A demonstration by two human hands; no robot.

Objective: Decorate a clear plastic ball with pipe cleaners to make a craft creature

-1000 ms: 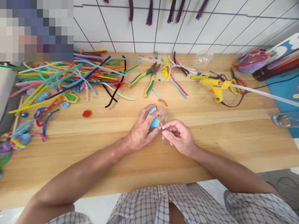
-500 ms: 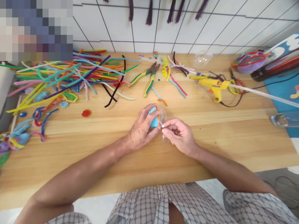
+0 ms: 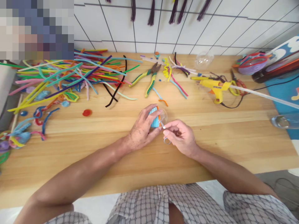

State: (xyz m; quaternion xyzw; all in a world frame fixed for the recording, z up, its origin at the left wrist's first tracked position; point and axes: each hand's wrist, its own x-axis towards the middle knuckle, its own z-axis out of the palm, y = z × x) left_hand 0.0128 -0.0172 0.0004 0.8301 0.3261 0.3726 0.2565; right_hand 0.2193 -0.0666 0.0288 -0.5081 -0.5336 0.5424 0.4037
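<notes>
My left hand is wrapped over a light blue ribbed piece with an orange edge, low on the wooden table at the centre. A clear plastic dome shows at the right side of this piece. In my right hand is a small metal tool, pinched between thumb and fingertips, its tip at the orange edge. A ring handle of the tool shows below my right fingers. Part of the blue piece is hidden under my left fingers.
Colourful pipe cleaners pile up at the left. Beyond my hands lie green-yellow pliers. A yellow glue gun with a long clear stick is at the right, near scissors and a clear cup. A red coil sits left.
The whole view has shifted very slightly. Both hands keep nearly the same hold and place, with the tool still at the orange edge.
</notes>
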